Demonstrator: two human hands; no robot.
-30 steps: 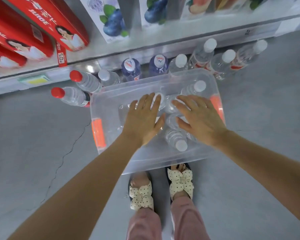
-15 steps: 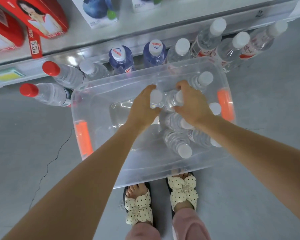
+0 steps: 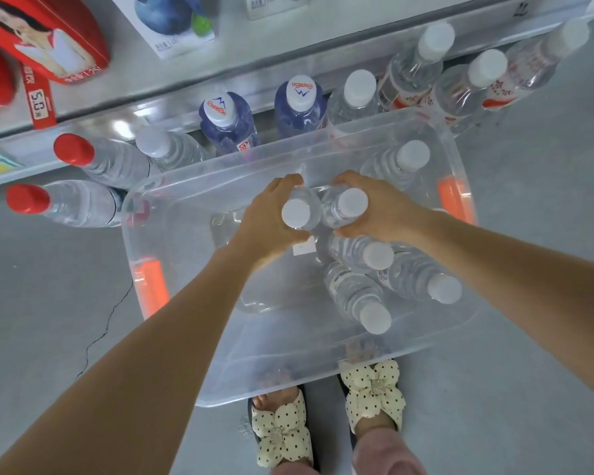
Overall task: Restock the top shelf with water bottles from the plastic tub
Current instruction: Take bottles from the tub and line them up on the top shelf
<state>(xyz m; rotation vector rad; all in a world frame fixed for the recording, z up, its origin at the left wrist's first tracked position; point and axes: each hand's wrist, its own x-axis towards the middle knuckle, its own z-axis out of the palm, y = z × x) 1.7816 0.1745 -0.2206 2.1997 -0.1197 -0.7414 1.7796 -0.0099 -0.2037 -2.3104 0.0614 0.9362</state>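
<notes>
Feet: two sandals [image 3: 374, 392] with dotted cream bows stand on the grey floor [image 3: 48, 303], just at the near wall of the tub.
Tub: clear plastic tub [image 3: 288, 378] with orange handles at its left and right ends, sitting on the floor below the shelf.
Loose bottles: three white-capped bottles [image 3: 354, 293] lie on their sides in the near right of the tub, touching one another; a fourth [image 3: 398, 162] leans in the far right corner.
Left hand: the left hand [image 3: 268, 221] has its grip clamped on a bottle [image 3: 300, 209] held cap up, over the middle of the tub.
Right hand: the right hand [image 3: 384, 209] has its grip clamped on a second bottle [image 3: 343, 207], cap up, touching the first.
Bottle bases: whether they are off the tub floor is hard to tell.
Low shelf: behind the tub, red-capped bottles [image 3: 93, 159] at left, two blue ones [image 3: 264, 111] in the middle, white-capped ones [image 3: 460, 77] at right.
Far shelf: red packs [image 3: 48, 39] at left with a red price tag [image 3: 40, 101] on the edge; a carton [image 3: 172, 22] with a blueberry picture beside them.
</notes>
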